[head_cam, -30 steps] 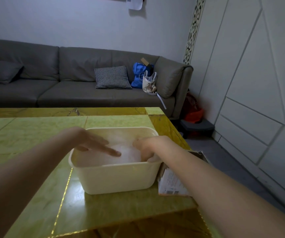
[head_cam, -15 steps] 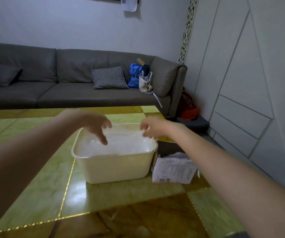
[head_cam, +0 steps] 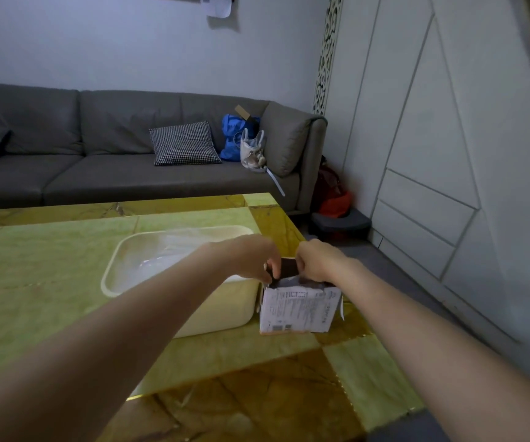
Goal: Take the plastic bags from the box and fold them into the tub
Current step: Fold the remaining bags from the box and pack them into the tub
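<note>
A cream plastic tub stands on the table with clear plastic bags lying inside it. Right beside its right wall sits a small cardboard box with a white printed label on its front and its top open. My left hand reaches across the tub's right end, its fingers curled down at the box's left rim. My right hand is over the box's opening with its fingers dipping inside. Both sets of fingertips are hidden in the box, so whether they hold a bag does not show.
The yellow-green marble table ends just right of the box, with grey floor beyond. A grey sofa with a checked cushion and bags runs behind the table. White panelled cabinets line the right wall.
Both hands have lifted out of the tub and moved right to the top of the cardboard box. The camera has swung right and down.
</note>
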Demonstrator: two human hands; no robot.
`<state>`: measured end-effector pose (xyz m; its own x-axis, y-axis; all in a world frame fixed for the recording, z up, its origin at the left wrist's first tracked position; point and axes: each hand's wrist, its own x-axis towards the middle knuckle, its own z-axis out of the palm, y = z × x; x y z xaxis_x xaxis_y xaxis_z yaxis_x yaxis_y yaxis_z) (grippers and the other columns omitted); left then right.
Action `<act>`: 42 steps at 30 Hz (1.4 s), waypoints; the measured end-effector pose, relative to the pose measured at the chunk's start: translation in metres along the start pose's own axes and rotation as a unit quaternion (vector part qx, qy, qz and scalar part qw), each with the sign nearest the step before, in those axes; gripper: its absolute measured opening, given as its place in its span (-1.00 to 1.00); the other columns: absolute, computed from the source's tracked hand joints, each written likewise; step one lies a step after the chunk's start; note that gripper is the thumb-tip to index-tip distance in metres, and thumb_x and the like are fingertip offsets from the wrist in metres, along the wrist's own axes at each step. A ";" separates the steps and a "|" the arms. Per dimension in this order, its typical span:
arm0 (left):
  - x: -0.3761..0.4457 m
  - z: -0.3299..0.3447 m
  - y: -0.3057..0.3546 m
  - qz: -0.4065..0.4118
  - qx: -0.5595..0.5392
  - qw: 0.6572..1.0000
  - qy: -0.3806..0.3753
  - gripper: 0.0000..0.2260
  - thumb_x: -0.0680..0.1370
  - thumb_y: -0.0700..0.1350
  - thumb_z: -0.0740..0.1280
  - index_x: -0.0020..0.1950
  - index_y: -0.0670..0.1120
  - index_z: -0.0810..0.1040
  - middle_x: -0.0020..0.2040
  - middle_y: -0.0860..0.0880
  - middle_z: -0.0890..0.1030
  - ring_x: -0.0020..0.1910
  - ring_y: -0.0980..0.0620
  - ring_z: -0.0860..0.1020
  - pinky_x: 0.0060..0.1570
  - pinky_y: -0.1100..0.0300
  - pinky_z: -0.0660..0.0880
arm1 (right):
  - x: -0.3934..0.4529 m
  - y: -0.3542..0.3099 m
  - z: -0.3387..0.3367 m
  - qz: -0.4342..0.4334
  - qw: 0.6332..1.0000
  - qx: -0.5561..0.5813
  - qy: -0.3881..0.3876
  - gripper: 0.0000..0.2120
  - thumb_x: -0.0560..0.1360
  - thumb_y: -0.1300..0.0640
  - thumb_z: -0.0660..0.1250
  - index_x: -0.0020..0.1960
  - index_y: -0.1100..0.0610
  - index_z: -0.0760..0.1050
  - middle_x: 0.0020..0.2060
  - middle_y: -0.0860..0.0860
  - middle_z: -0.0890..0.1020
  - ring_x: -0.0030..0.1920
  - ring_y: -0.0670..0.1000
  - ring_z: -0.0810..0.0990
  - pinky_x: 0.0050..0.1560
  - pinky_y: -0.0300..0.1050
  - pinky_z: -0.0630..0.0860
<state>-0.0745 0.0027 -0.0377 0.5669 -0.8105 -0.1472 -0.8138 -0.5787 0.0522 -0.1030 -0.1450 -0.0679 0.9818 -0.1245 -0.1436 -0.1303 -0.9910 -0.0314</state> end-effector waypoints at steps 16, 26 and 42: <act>-0.003 0.000 -0.015 -0.091 -0.118 0.971 0.186 -0.66 0.49 -0.16 0.37 0.25 -0.12 0.43 0.27 -0.07 0.48 0.12 -0.01 0.50 0.02 0.26 0.40 | -0.011 0.000 -0.069 -0.061 0.982 0.146 0.102 -0.80 0.51 0.11 0.35 0.02 0.23 0.61 -0.04 0.10 0.63 -0.02 0.07 0.60 0.02 -0.09 0.52; -0.005 0.010 0.000 -0.064 -0.102 0.991 0.058 -0.63 0.49 -0.14 0.38 0.29 -0.08 0.45 0.21 -0.05 0.53 0.13 0.00 0.51 0.08 0.19 0.46 | -0.013 0.003 -0.013 -0.010 0.994 0.004 0.111 -0.85 0.53 0.29 0.25 0.06 0.21 0.54 0.03 0.15 0.58 0.01 0.18 0.58 -0.09 -0.03 0.47; -0.024 -0.022 -0.006 -0.143 -0.498 0.805 0.288 -0.96 0.50 -0.24 0.34 -0.09 -0.12 0.55 -0.22 -0.09 0.58 -0.30 0.07 0.45 -0.34 0.27 0.34 | -0.014 -0.022 -0.096 -0.043 0.715 0.664 0.214 -0.96 0.53 0.20 0.33 -0.08 0.10 0.47 -0.22 0.03 0.54 -0.27 -0.07 0.50 -0.26 -0.23 0.45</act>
<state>-0.0799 0.0234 -0.0128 0.9118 -0.3721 0.1734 -0.2955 -0.3018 0.9064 -0.1007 -0.1263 0.0296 0.9093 -0.3521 0.2217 0.1950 -0.1099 -0.9746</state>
